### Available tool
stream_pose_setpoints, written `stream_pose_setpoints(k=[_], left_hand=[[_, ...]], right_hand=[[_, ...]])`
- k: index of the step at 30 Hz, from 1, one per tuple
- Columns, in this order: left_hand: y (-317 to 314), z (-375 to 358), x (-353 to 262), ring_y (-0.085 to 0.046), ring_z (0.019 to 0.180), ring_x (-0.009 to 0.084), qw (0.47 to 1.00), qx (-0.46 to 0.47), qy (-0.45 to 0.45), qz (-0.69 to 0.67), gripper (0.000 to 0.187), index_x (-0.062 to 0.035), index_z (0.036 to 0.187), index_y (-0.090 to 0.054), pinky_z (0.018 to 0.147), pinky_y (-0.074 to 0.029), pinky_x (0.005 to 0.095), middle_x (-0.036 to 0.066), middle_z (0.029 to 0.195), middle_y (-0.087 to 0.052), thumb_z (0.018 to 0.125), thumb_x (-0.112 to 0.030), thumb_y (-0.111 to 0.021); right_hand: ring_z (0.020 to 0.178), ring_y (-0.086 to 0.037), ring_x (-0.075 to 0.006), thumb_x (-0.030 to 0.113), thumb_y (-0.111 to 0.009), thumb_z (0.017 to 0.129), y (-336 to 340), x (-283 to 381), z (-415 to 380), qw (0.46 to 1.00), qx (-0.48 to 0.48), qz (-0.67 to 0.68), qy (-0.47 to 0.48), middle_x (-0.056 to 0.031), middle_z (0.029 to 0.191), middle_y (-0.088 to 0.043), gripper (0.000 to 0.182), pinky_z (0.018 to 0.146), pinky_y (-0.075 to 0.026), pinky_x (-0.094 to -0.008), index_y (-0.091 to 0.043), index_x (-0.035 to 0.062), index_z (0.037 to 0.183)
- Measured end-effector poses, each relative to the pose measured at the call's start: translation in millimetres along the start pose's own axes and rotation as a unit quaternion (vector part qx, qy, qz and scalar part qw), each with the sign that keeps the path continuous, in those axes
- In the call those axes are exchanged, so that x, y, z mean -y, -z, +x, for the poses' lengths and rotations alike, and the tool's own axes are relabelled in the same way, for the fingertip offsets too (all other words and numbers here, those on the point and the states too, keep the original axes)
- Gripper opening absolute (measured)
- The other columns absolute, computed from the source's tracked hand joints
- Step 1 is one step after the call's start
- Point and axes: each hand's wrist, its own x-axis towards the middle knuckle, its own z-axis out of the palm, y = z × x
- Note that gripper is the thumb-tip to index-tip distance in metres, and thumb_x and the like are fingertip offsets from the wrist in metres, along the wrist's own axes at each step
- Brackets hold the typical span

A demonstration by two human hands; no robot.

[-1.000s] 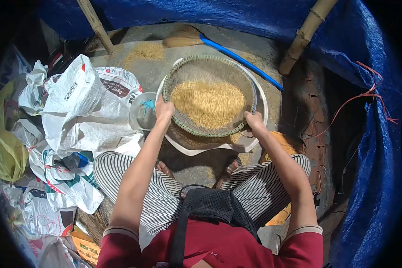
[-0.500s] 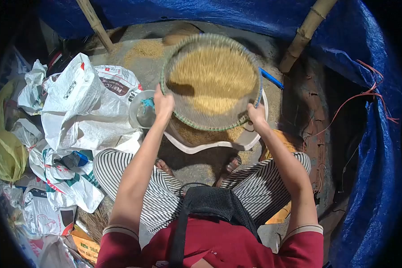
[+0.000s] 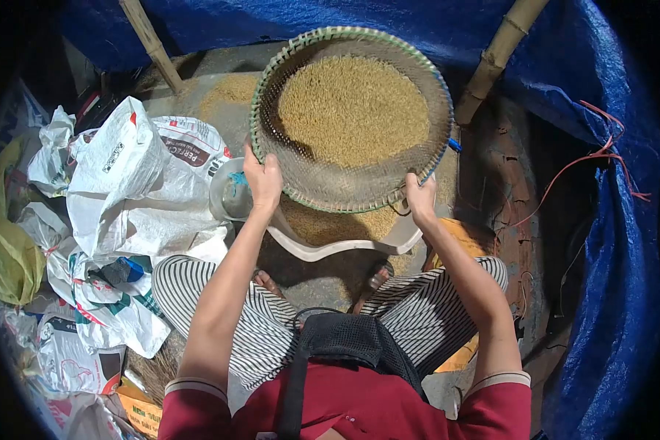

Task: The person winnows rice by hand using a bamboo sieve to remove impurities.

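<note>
A round woven sieve basket [image 3: 323, 180] with a green-edged rim is held up in front of me, over a white basin. Golden grain [image 3: 354, 110] lies heaped in its middle and far part. My left hand [image 3: 262, 176] is closed on the rim at the near left, thumb on top. At the near right, my right hand [image 3: 420, 196] grips the rim too. Below the sieve, the white basin [image 3: 319, 251] shows its near edge, with more grain [image 3: 337, 224] inside; its far part is hidden by the sieve.
White sacks [image 3: 114, 176] pile up on my left, beside a clear plastic tub [image 3: 231, 198] holding something blue. Spilled grain [image 3: 235, 88] lies on the floor behind. Two bamboo poles [image 3: 502, 59] and a blue tarp [image 3: 609, 242] bound the space.
The sieve has moved up and away from me, and its rim now tilts differently. The grain, blurred and spread before, now sits in one rounded heap. Both hands keep their hold.
</note>
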Motion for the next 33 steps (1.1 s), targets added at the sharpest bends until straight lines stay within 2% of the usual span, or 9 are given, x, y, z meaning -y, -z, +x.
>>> stream_pose_setpoints(k=[3, 5, 9, 16, 17, 20, 24, 28, 33], left_hand=[[0.7, -8.3, 18.3, -0.055, 0.089, 0.0322, 0.974, 0.060, 0.186, 0.116, 0.040, -0.0007, 0.107, -0.047, 0.080, -0.039, 0.0315, 0.020, 0.093, -0.058, 0.067, -0.001, -0.041], [0.8, -17.6, 52.9, -0.055, 0.089, 0.0324, 0.965, 0.071, 0.213, 0.139, 0.040, -0.0014, 0.106, -0.048, 0.079, -0.040, 0.0323, 0.020, 0.093, -0.058, 0.067, -0.003, -0.042], [3.7, -18.9, 55.3, -0.056, 0.087, 0.0314, 0.953, 0.099, 0.255, 0.133, 0.038, -0.0026, 0.106, -0.049, 0.078, -0.041, 0.0341, 0.019, 0.092, -0.058, 0.069, -0.007, -0.044], [1.3, -3.0, -18.6, -0.054, 0.081, 0.0252, 0.998, 0.013, 0.053, -0.028, 0.037, -0.0018, 0.108, -0.045, 0.076, -0.040, 0.0285, 0.018, 0.088, -0.057, 0.071, -0.001, -0.042], [2.3, -2.2, -19.7, -0.054, 0.081, 0.0252, 0.998, 0.012, 0.054, -0.027, 0.037, -0.0018, 0.108, -0.045, 0.076, -0.040, 0.0285, 0.018, 0.088, -0.057, 0.071, -0.001, -0.042], [4.3, -2.0, -13.9, -0.054, 0.086, 0.0277, 1.000, 0.008, 0.018, 0.001, 0.037, -0.0011, 0.108, -0.045, 0.078, -0.039, 0.0297, 0.018, 0.092, -0.057, 0.071, 0.000, -0.041], [4.4, -15.5, 53.5, -0.053, 0.094, 0.0321, 0.973, 0.068, 0.159, 0.151, 0.039, 0.0005, 0.108, -0.046, 0.082, -0.039, 0.0332, 0.019, 0.096, -0.057, 0.070, -0.002, -0.042], [6.9, -18.7, 48.3, -0.054, 0.092, 0.0311, 0.948, 0.107, 0.257, 0.151, 0.038, -0.0007, 0.105, -0.049, 0.081, -0.039, 0.0328, 0.019, 0.094, -0.058, 0.068, -0.004, -0.045], [4.4, -2.1, 17.8, -0.056, 0.086, 0.0277, 0.983, 0.058, 0.159, 0.063, 0.037, 0.0013, 0.105, -0.048, 0.079, -0.039, 0.0310, 0.018, 0.091, -0.058, 0.068, -0.002, -0.043]], right_hand=[[0.048, -0.051, -0.0174, 0.013, -0.047, 0.074, -0.4, -10.5, 4.0, 0.990, 0.076, -0.044, -0.108, -0.0068, 0.063, -0.053, 0.020, 0.041, -0.040, -0.0310, -0.054, -0.0019, 0.085], [0.038, -0.043, -0.0155, 0.018, -0.050, 0.074, -0.8, -11.4, -5.4, 0.972, 0.102, -0.072, -0.200, -0.0052, 0.055, -0.046, 0.018, 0.032, -0.032, -0.0304, -0.049, 0.0012, 0.068], [0.040, -0.044, -0.0157, 0.020, -0.050, 0.074, 3.9, -16.1, -5.8, 0.935, 0.178, -0.068, -0.298, -0.0053, 0.056, -0.047, 0.020, 0.032, -0.033, -0.0284, -0.053, 0.0002, 0.074], [0.048, -0.046, -0.0122, 0.014, -0.047, 0.074, -5.6, -17.2, 1.3, 0.999, 0.018, 0.026, 0.002, -0.0027, 0.060, -0.048, 0.014, 0.035, -0.036, -0.0275, -0.051, 0.0024, 0.079], [0.060, -0.054, -0.0194, 0.014, -0.048, 0.071, -5.2, -17.2, 1.5, 0.999, -0.003, 0.039, 0.015, -0.0092, 0.065, -0.056, 0.022, 0.058, -0.043, -0.0336, -0.054, -0.0029, 0.083], [0.062, -0.055, -0.0209, 0.015, -0.048, 0.071, -4.1, -18.8, 3.8, 0.997, 0.052, -0.049, -0.036, -0.0099, 0.066, -0.056, 0.024, 0.060, -0.043, -0.0347, -0.054, -0.0034, 0.085], [0.038, -0.042, -0.0145, 0.017, -0.049, 0.075, -2.8, -12.6, -7.1, 0.967, 0.126, -0.064, -0.211, -0.0051, 0.055, -0.047, 0.017, 0.031, -0.031, -0.0301, -0.049, 0.0009, 0.070], [0.039, -0.044, -0.0148, 0.018, -0.048, 0.074, 1.6, -13.8, -10.7, 0.939, 0.181, -0.072, -0.284, -0.0065, 0.056, -0.048, 0.019, 0.032, -0.032, -0.0299, -0.050, -0.0002, 0.070], [0.040, -0.043, -0.0135, 0.016, -0.047, 0.074, -1.6, -7.2, -7.2, 0.987, 0.096, -0.019, -0.127, -0.0042, 0.056, -0.047, 0.016, 0.034, -0.033, -0.0292, -0.050, 0.0013, 0.073]])
